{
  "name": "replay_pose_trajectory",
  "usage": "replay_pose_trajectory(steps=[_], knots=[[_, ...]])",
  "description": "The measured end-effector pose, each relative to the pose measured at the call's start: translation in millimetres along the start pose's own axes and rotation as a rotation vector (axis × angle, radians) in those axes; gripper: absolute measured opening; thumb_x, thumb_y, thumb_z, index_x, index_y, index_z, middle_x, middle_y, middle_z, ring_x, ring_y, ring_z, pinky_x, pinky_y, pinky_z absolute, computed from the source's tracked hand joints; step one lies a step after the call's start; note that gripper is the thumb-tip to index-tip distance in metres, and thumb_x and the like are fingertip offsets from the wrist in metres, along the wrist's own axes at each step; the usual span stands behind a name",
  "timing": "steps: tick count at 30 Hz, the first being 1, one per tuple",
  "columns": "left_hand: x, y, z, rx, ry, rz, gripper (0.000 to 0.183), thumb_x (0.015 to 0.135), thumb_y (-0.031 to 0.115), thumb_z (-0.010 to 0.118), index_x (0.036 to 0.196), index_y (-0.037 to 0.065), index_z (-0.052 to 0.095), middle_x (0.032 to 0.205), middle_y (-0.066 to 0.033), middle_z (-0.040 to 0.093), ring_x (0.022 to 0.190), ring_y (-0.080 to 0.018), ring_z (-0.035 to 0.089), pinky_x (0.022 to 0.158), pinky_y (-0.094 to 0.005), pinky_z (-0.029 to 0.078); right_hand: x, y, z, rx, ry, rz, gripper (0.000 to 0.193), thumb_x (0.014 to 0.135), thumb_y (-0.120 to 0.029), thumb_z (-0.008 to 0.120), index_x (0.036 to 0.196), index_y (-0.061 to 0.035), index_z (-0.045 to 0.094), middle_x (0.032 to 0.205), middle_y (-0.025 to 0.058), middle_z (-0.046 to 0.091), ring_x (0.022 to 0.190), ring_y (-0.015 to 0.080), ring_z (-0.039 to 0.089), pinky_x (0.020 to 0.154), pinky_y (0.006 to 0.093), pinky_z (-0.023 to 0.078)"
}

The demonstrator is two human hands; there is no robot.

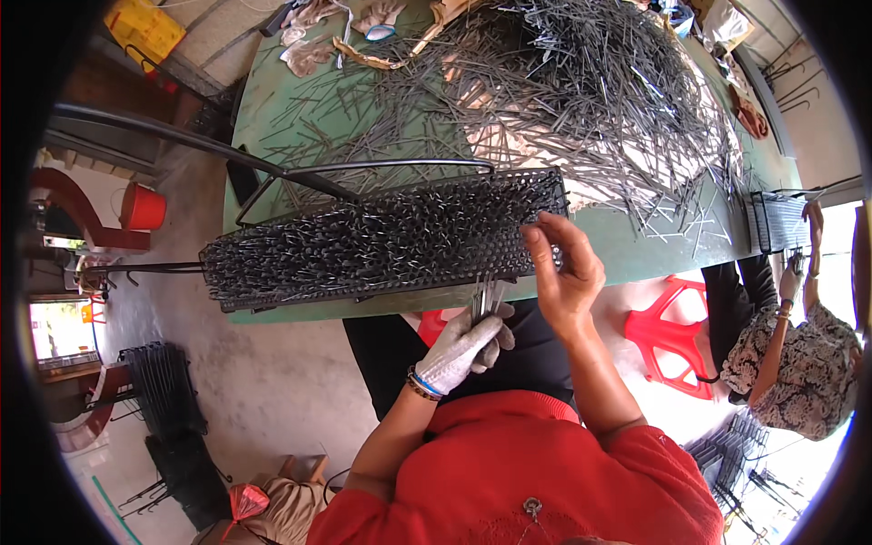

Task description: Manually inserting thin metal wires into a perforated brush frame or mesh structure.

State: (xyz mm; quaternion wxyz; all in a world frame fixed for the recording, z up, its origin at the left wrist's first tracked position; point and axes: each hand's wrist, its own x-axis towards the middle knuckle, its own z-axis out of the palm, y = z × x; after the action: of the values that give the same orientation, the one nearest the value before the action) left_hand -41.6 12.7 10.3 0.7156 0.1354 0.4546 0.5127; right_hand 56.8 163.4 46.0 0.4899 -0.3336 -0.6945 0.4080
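Here at the near edge of the green tabletop (300, 100), the left hand (465, 350), in a white knit work glove, is closed around a small bundle of thin metal rods (488, 298), gripping them upright just below the table's edge. Right above that bundle sits the black perforated rack (381, 238), long and flat, resting along the near edge and bristling with rods already standing in its holes. The right hand (565, 272) is bare, up at the rack's right end, fingers (538, 247) pinched together at the rack's surface; whether a single rod is between them I cannot tell, it is too fine to see. The two hands are close, the gloved one lower and to the left of the bare one.

The rods look like slim grey steel wire, straight, dull with a few bright glints. A big loose heap of rods (590, 100) spreads over the far right of the tabletop, tangled in every direction. A dark bent metal bar frame (363, 168) lies just behind the rack. At the right edge another person (799, 354) in patterned clothing bends over a second black rack (779, 221), and a red plastic stool (672, 331) stands on the floor beside them
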Motion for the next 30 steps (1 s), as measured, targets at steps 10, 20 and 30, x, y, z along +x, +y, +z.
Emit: replay_pose_trajectory(steps=[10,20,30], knots=[[-7.0,-1.0,4.8,-0.048,0.046,-0.012,0.025,0.100,0.024,0.048,0.118,0.007,0.050,0.081,-0.0054,0.063,0.051,-0.0041,0.048,0.040,-0.0166,0.029,10.1,1.6,25.6,-0.105,-0.040,-0.290,0.023,0.082,0.006,0.069,0.104,0.0024,0.065,0.090,0.0122,0.070,0.079,0.0180,0.069,0.073,0.0270,0.053],[-13.5,-4.0,2.2,-0.131,0.081,0.020,0.024,0.100,0.021,0.047,0.111,0.003,0.058,0.084,-0.0072,0.067,0.055,-0.0032,0.052,0.042,-0.0160,0.031,6.4,4.1,32.6,-0.221,-0.127,-0.447,0.023,0.076,0.004,0.074,0.097,-0.0028,0.067,0.088,0.0088,0.070,0.076,0.0226,0.066,0.069,0.0312,0.051],[-16.1,3.3,3.1,-0.067,0.080,-0.001,0.022,0.099,0.020,0.047,0.113,0.005,0.058,0.086,-0.0059,0.067,0.057,-0.0025,0.053,0.043,-0.0154,0.035,5.5,-0.7,28.0,-0.405,-0.252,-0.558,0.025,0.073,-0.005,0.077,0.096,-0.0070,0.070,0.098,0.0067,0.066,0.080,0.0201,0.061,0.070,0.0337,0.044]])
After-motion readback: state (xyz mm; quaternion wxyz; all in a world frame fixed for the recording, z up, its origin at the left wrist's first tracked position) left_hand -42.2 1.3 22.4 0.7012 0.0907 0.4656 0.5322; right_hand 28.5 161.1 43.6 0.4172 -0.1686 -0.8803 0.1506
